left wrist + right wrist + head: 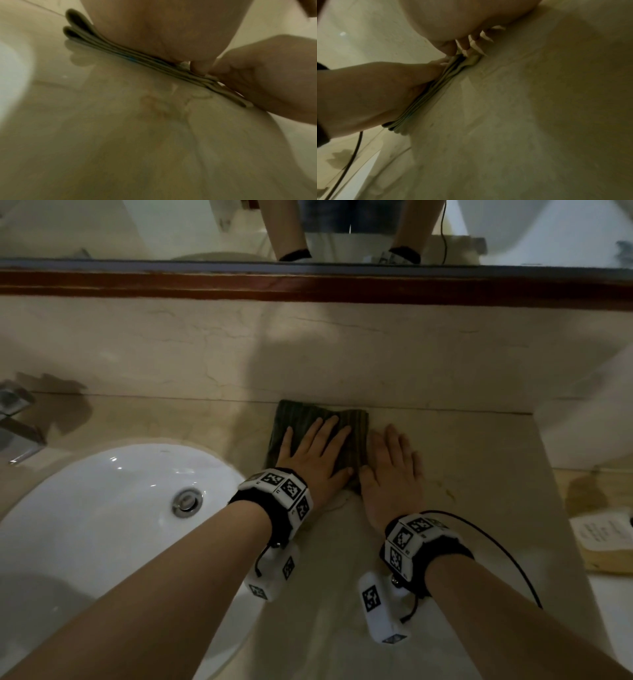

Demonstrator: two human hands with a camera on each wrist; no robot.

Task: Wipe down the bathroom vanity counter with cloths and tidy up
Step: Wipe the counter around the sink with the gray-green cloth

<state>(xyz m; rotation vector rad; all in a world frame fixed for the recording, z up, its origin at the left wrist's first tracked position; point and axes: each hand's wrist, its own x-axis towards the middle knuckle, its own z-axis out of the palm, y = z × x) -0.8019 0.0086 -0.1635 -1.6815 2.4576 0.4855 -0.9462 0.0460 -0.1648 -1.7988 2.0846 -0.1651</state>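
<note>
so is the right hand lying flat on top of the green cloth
No, the right hand lies flat on the bare counter beside the green cloth; the left hand presses it.

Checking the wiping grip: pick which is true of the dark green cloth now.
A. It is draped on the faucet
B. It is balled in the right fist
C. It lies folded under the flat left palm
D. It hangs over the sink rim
C: the left hand presses flat on the folded cloth on the counter, right of the sink.

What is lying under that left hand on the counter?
A folded dark green cloth, several layers thick, under the flat left hand. The counter directly beneath the cloth is covered, so its state there stays unseen.
</note>
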